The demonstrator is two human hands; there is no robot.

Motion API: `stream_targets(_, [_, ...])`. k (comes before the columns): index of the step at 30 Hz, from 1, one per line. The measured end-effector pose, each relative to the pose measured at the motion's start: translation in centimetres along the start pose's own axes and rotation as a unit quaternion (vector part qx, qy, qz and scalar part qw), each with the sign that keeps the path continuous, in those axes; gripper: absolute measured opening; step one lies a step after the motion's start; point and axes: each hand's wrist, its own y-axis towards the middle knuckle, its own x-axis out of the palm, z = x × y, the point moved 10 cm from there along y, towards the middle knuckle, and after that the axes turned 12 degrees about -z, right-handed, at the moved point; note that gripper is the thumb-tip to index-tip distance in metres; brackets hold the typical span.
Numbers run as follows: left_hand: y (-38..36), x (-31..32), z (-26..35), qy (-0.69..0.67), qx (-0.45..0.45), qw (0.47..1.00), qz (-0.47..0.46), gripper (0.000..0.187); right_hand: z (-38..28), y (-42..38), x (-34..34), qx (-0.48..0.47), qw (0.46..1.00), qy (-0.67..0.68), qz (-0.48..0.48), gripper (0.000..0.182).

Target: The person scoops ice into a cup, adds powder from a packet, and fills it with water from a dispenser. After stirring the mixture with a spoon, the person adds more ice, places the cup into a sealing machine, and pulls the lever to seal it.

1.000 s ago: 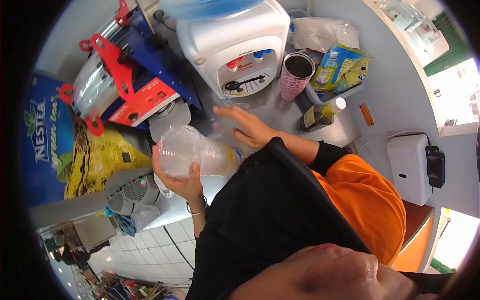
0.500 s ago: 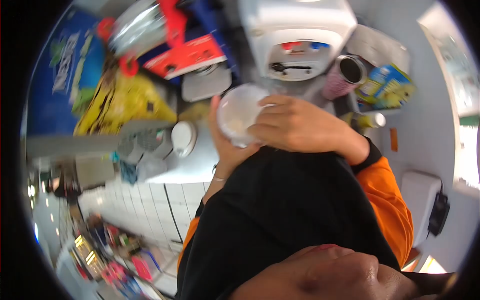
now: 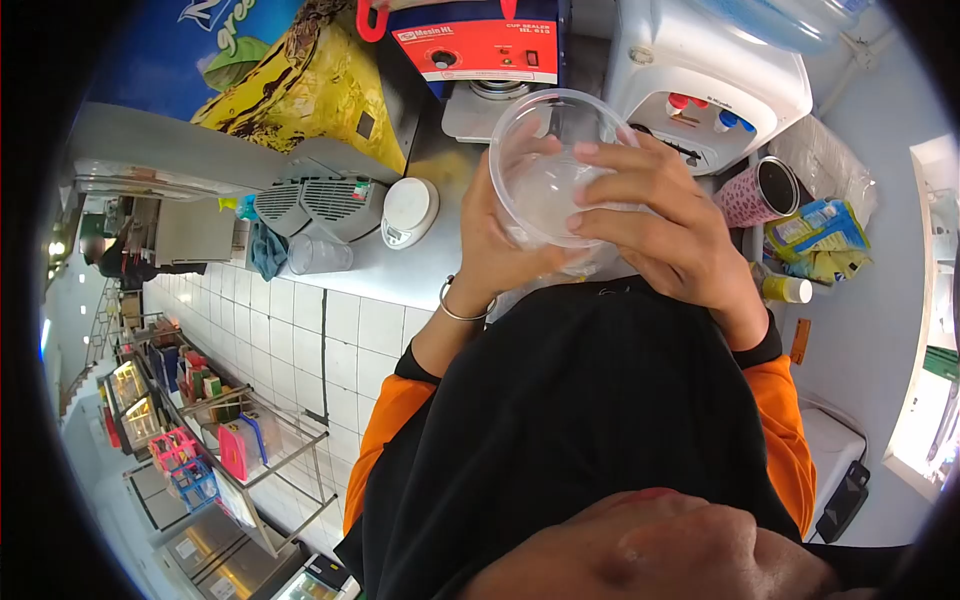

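Close in front of my chest is a clear plastic cup (image 3: 548,185), tilted so its round mouth faces the camera. My left hand (image 3: 495,235) wraps around its left side and underneath, with the thumb along the lower side. From the right, my right hand (image 3: 670,215) grips the cup, its fingers bent over the rim and across the mouth. The lower part of the cup is partly hidden by both hands. Just beyond it stands a red and blue cup sealer (image 3: 480,50) with a metal plate at its front.
A white water dispenser (image 3: 690,70) stands at the back right, beside a pink patterned tumbler (image 3: 755,195) and a yellow-green pouch (image 3: 820,240). On the left are a white kitchen scale (image 3: 409,212), a grey appliance (image 3: 320,208), a clear container (image 3: 320,255) and a yellow bag (image 3: 310,100).
The view has swung, shifting the counter things to the right. The cup now shows its open mouth more fully, and my right hand's fingers have spread over its rim.
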Motion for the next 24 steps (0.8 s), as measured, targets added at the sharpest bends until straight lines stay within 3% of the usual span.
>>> stream_targets(1, [0.0, -0.1, -0.3, -0.002, 0.0, 1.0, -0.003, 0.095, -0.1, -0.4, 0.6, 0.003, 1.0, -0.001, 0.001, 0.055])
stream_targets(3, [-0.5, -1.4, -1.3, -0.003, -0.001, 0.999, 0.038, 0.089, 2.7, -2.9, -1.2, 0.083, 0.951, 0.211, 0.21, 0.079])
stream_targets(4, [-0.7, -1.5, -1.6, -0.003, -0.003, 0.999, 0.036, 0.089, 3.2, -3.9, -0.5, 0.085, 0.95, 0.211, 0.212, 0.079])
stream_targets(6, [-1.9, -3.1, -2.2, -0.063, 0.016, 0.989, 0.135, 0.091, 6.9, -6.3, 6.3, 0.203, 0.92, 0.334, 0.014, 0.109])
stream_targets(8, [-2.4, -2.8, -2.6, -0.085, 0.022, 0.986, 0.143, 0.092, 8.9, -10.6, 15.7, 0.29, 0.891, 0.344, -0.067, 0.12])
stream_targets(11, [-2.4, -1.3, -2.6, -0.1, 0.039, 0.986, 0.125, 0.096, 8.0, -10.5, 22.4, 0.292, 0.873, 0.389, -0.026, 0.109])
stream_targets(13, [-1.4, 0.2, -2.0, -0.136, 0.038, 0.986, 0.086, 0.097, 7.9, -8.3, 21.8, 0.268, 0.874, 0.405, 0.031, 0.102])
stream_targets(14, [-1.1, 0.6, -2.0, -0.164, -0.012, 0.983, 0.086, 0.082, 8.0, -8.1, 20.7, 0.264, 0.875, 0.404, 0.044, 0.099])
stream_targets(15, [-0.3, 1.1, -1.0, -0.171, -0.01, 0.983, 0.07, 0.082, 7.9, -8.1, 19.5, 0.261, 0.877, 0.399, 0.057, 0.095])
stream_targets(17, [1.1, 1.4, 3.2, -0.228, 0.138, 0.963, 0.044, 0.1, 7.2, -8.8, 16.4, 0.257, 0.885, 0.382, 0.066, 0.088])
stream_targets(19, [1.8, -0.1, 5.7, -0.298, 0.21, 0.93, 0.051, 0.102, 5.8, -9.4, 13.0, 0.262, 0.89, 0.365, 0.079, 0.085])
stream_targets(21, [2.3, -1.4, 7.5, -0.309, 0.249, 0.917, 0.041, 0.101, 5.1, -12.2, 11.0, 0.34, 0.753, 0.546, 0.136, 0.065])
stream_targets(22, [2.2, -2.0, 8.2, -0.313, 0.283, 0.905, 0.044, 0.101, 4.9, -13.1, 9.3, 0.302, 0.809, 0.483, 0.142, 0.06])
stream_targets(24, [1.7, -2.3, 7.3, -0.283, 0.262, 0.921, 0.061, 0.1, 3.6, -16.1, 3.2, 0.399, 0.835, 0.364, 0.108, 0.058])
